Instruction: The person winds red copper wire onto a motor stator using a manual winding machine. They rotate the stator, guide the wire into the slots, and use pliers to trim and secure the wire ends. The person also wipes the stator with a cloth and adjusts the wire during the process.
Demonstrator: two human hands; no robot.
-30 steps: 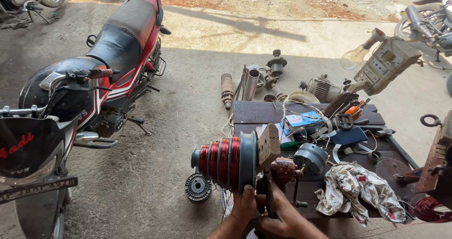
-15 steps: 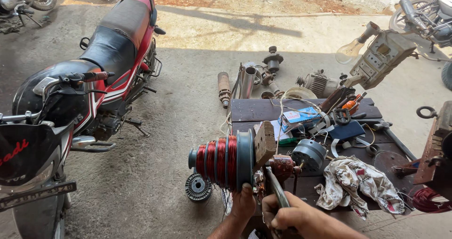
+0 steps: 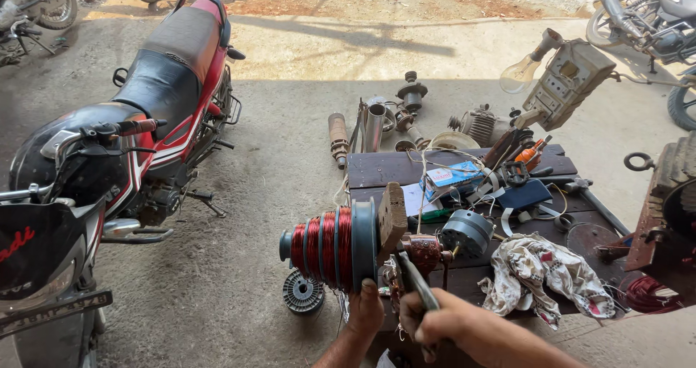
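The right hand (image 3: 442, 321) has come forward, now gripping a dark tool (image 3: 415, 281), while the left hand (image 3: 365, 311) stays holding the red wire spool (image 3: 330, 246), so winding work goes on

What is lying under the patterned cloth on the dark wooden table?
The patterned cloth rests crumpled on the dark wooden table. Only table boards show around its edges; anything beneath it is covered and cannot be seen.

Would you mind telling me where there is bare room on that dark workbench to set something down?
The workbench has a bare strip along its far left edge, beside the blue box. The middle and right are crowded with tools, the round motor and the rag. The concrete floor beside the motorcycle is open.
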